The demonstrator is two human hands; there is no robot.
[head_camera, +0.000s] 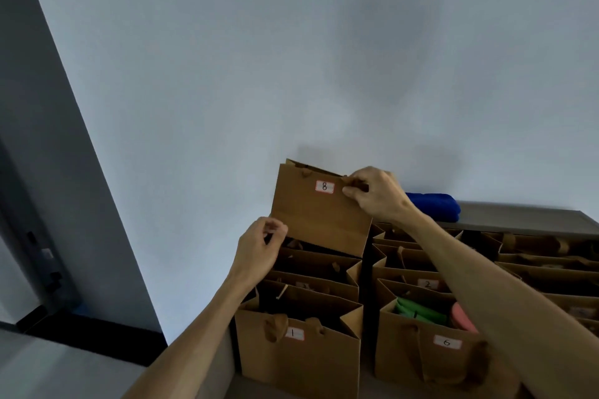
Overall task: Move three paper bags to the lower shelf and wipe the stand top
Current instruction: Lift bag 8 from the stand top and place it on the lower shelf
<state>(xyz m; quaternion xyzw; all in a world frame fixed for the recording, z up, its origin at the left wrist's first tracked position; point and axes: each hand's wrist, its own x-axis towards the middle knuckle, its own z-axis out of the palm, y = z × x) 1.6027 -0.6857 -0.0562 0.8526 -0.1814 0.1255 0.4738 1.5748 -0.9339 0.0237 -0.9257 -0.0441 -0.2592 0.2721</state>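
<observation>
- A pale grey wall point(291, 58) is seen behind everything, and a dark grey stand top point(518, 215) runs along it at the right.
- Rows of open brown paper bags with numbered labels are packed in front of and below the stand top; the bag marked 1 point(298, 353) stands nearest on the left, and the bag marked 6 point(431, 350), with green and pink things inside, stands nearest on the right.
- The flat brown paper bag marked 8 point(319, 210) is held up above the left row, upright and a little tilted, with its broad face turned to the camera and its long axis running left to right.
- The upper right corner of this bag is pinched by the right hand point(377, 193), whose fingers are curled round the handle area.
- The left hand point(259, 248) is at the lower left corner of the bag; its fingers are curled, but whether the edge is really gripped cannot be told.
- A folded blue cloth point(434, 206) lies on the stand top, just behind the right hand, so this hand is nearer to it.
- The lower shelf is not in view; it is judged that the bag must be carried downward.
</observation>
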